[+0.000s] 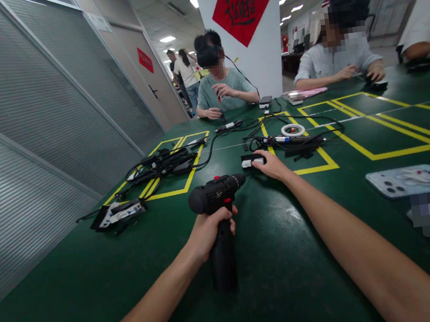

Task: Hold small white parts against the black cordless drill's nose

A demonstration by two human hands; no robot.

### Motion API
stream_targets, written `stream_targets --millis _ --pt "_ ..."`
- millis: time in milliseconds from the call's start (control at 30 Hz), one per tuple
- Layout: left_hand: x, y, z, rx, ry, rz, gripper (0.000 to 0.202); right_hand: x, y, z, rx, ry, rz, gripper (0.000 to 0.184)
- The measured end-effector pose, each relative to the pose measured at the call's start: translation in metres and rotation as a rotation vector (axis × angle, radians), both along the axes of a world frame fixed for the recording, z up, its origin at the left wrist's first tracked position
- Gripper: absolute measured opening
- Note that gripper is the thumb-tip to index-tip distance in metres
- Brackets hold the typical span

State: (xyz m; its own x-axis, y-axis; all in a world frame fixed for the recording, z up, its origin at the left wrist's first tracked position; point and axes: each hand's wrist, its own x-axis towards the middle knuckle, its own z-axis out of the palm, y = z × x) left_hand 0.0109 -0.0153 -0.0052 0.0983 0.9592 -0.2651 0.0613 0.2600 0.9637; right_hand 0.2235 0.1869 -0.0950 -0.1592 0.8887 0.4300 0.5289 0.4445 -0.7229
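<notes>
My left hand (207,231) is wrapped round the grip of a black cordless drill (216,195) with red buttons. The drill is held upright over the green table (166,276), its chuck aimed right and away from me. Further forward, my right hand (272,166) is closed on the right end of a small black box with a white label (247,163). That box is just beyond the drill's tip, with a gap between them. Part of the box is hidden by my fingers.
Black cables and adapters (163,159) lie heaped at left, near black-and-white packets (127,211). More cables, a white tape roll (293,130) and a pen-like tool (229,126) lie ahead. A phone (413,181) is at right. Yellow tape (318,169) marks the table. Co-workers (225,86) sit opposite.
</notes>
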Motion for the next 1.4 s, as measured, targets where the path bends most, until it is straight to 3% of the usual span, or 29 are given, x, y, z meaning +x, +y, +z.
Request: stream_targets --millis 400,1400 --pt "0.004 -0.003 0.006 0.070 0.056 -0.088 0.019 -0.001 0.002 -0.002 0.013 0.013 -0.014 0.042" --pt "0.001 0.005 0.003 0.087 0.055 -0.076 0.018 0.001 0.008 -0.003 -0.042 0.055 0.009 0.044"
